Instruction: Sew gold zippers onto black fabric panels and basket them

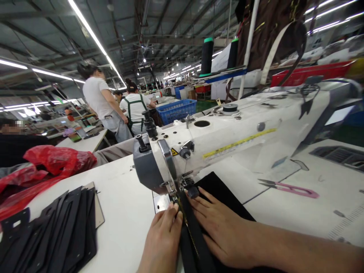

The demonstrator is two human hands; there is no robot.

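Black fabric (218,193) lies under the head of a white sewing machine (227,136), with a long black strip (189,227) and a gold-coloured zipper line (191,237) running toward the presser foot. My left hand (165,235) is at the strip's left edge, fingers bent and pressed together close to the foot; its fingertips touch the edge. Spread flat on the fabric right of the strip is my right hand (224,227), its fingertips beside the needle area. The needle's tip cannot be made out.
Pink-handled thread snips (297,189) lie on the table right of the machine. Several black pieces (62,227) are stacked at the left, near red plastic (59,163). People stand beyond a blue basket (178,110).
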